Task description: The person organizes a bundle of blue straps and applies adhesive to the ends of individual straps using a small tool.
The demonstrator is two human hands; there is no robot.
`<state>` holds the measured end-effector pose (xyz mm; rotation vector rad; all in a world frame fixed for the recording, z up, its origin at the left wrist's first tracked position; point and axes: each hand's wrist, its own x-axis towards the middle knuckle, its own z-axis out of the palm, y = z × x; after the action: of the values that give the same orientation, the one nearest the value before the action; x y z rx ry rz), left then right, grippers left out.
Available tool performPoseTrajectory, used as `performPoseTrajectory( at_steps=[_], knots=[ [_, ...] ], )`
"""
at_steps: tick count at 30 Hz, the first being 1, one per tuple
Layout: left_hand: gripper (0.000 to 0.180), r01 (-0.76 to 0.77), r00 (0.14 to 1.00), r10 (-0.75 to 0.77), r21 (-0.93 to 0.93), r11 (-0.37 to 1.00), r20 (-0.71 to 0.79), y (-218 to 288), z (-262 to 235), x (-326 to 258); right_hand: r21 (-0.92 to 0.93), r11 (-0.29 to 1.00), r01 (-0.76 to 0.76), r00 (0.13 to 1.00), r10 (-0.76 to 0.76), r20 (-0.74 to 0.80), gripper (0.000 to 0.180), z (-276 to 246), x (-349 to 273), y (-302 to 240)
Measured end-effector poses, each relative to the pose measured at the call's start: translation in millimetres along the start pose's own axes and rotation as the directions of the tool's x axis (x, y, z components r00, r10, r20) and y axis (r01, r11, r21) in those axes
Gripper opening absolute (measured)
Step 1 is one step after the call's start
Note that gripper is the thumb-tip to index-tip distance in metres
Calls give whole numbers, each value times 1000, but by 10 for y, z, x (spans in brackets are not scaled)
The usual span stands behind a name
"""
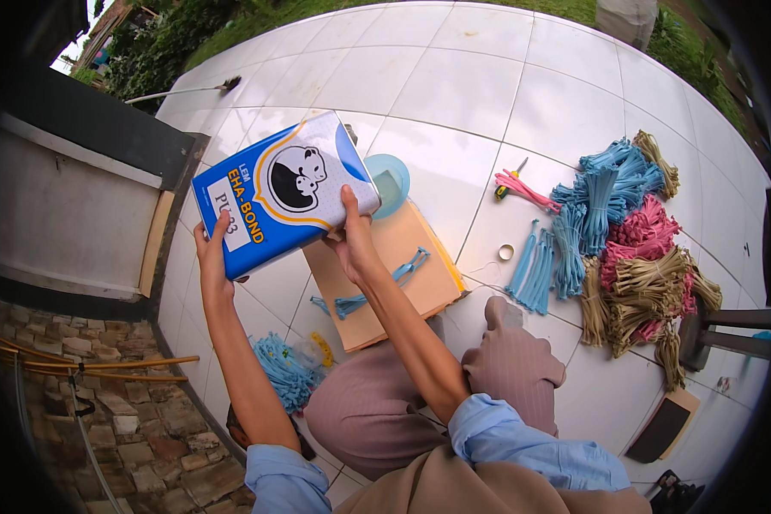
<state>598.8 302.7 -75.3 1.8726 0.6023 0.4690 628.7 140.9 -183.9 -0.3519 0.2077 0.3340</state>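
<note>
While tilted, blue tin (284,195) sits between fingers (218,233).

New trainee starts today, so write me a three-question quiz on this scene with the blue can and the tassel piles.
1. True or false: both hands grip the blue and white can.
2. What lies directly under the raised can? A) light blue round lid B) scissors C) broom
3. Fill in: the blue tassels near the hands lie on a tan ____.

Key:
1. True: left hand and right hand hold the can.
2. A, the lid.
3. Board, bearing the tassels.
</note>
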Motion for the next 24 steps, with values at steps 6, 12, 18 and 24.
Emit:
performPoseTrajectory(
  at_steps=[6,12,18,24],
  knots=[
    [69,-17,999,16,47,999,28,115,115,22,45,999,-8,1000,9,-5,67,-65,72,-18],
    [67,-51,999,50,133,990,10,267,151,32,92,995,-32,999,29,27,69,-65,131,26],
    [66,-42,999,42,138,990,1,245,57,41,92,994,-59,998,59,5,66,-47,135,121],
    [65,-28,999,30,52,998,-40,5,-75,-19,-9,1000,-14,998,13,-62,68,7,76,157]
  ],
)
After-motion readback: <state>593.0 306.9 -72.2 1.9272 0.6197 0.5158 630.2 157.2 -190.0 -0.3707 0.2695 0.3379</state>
